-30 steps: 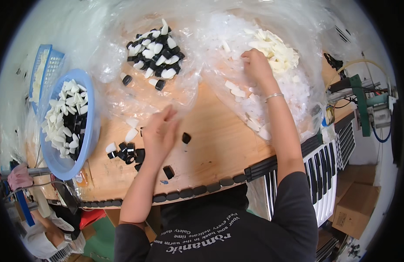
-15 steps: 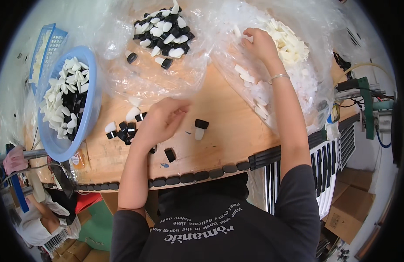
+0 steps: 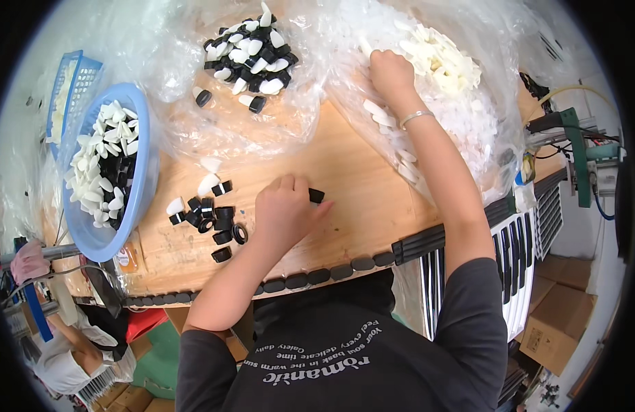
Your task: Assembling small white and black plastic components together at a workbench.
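My left hand (image 3: 288, 211) is over the middle of the table, its fingers and thumb closed round a black cap (image 3: 317, 196). The white tongue-shaped piece fitted to that cap is hidden by the hand. Over the plastic sheet at the right, my right hand (image 3: 393, 74) pinches a slim white piece (image 3: 365, 47) that sticks out past the fingertips. Beside that hand lies a heap of cream-white pieces (image 3: 444, 62). Several loose black caps (image 3: 223, 218) lie left of my left hand, with a few white pieces (image 3: 208, 184) among them.
A blue basin (image 3: 151, 161) at the left holds white and black pieces; a blue basket (image 3: 91, 63) stands behind it. Joined black-and-white pieces (image 3: 252, 55) are piled on clear plastic at the back. Black ovals line the table's front edge (image 3: 319, 276). A person in white (image 3: 84, 353) is at lower left.
My left hand has moved right and closed on the black cap with its white piece. My right hand has shifted slightly left and its fingers have closed on a white piece.
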Demonstrator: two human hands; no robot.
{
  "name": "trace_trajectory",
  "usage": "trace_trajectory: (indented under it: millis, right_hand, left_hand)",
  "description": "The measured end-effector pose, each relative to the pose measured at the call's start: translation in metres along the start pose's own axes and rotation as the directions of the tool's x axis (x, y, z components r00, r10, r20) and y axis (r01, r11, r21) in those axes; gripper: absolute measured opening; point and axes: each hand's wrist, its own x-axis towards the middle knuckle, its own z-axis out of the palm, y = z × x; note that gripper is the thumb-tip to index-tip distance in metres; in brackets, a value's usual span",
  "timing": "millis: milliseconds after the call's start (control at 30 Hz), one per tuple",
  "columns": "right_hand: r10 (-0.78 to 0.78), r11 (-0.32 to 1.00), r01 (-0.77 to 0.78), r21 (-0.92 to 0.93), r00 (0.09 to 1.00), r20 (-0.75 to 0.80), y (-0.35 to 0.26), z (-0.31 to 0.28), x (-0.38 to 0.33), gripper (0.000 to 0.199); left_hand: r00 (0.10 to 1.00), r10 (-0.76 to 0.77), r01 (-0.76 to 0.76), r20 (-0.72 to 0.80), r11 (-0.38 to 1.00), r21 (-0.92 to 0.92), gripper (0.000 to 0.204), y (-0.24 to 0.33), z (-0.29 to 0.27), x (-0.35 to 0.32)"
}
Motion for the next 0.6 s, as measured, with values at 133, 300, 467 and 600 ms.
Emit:
trace_trajectory:
  millis: [133, 300, 467, 600]
  right_hand:
    - [0.037, 0.998, -0.033, 0.049, 0.996, -0.087, 0.004, 0.004, -0.008, 0.011]
    - [-0.002, 0.986, 0.035, 0.161, 0.980, -0.200, 0.013, 0.013, -0.008, 0.013]
    - [0.020, 0.998, -0.013, 0.066, 0.994, -0.111, 0.011, -0.001, -0.008, 0.012]
    - [0.145, 0.664, 0.015, 0.748, 0.978, -0.148, -0.004, -0.036, -0.032, 0.024]
  left_hand:
    - [1.000, 0.009, -0.008, -0.017, 0.997, 0.082, 0.037, 0.002, 0.004, -0.004]
    - [0.998, -0.021, 0.021, 0.066, 1.000, 0.004, 0.031, -0.001, -0.001, -0.004]
    - [0.994, 0.111, -0.103, 0.009, 0.946, -0.307, 0.039, -0.020, -0.011, 0.003]
    - [0.981, 0.027, -0.098, -0.193, 0.923, -0.371, 0.043, -0.022, -0.025, 0.015]
